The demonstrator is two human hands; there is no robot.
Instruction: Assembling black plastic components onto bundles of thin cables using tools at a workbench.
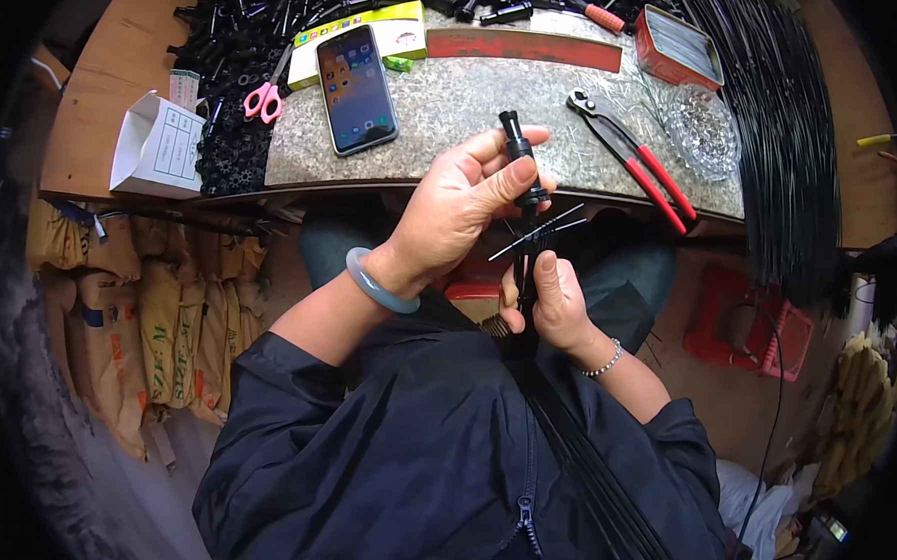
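My left hand (462,189), with a pale blue bangle at its wrist, is closed around a black tubular plastic fitting (516,141) with a flared top. The fitting is held nearly upright in front of the worktop edge. Just below, my right hand (560,303) grips a bundle of thin black rods (600,475), which look like umbrella ribs. Their long ends trail down over my jacket to the lower right. A few short rod ends (538,236) stick out crosswise between my hands. How the rods meet the fitting is hidden by my fingers.
On the speckled worktop (456,105) lie a phone (359,94), red-handled pincers (634,160), pink scissors (263,102) and a clear dish of small metal pieces (703,133). A red tin (679,48) stands behind. Black rods (785,145) hang over the right edge; black fittings (243,61) pile up left.
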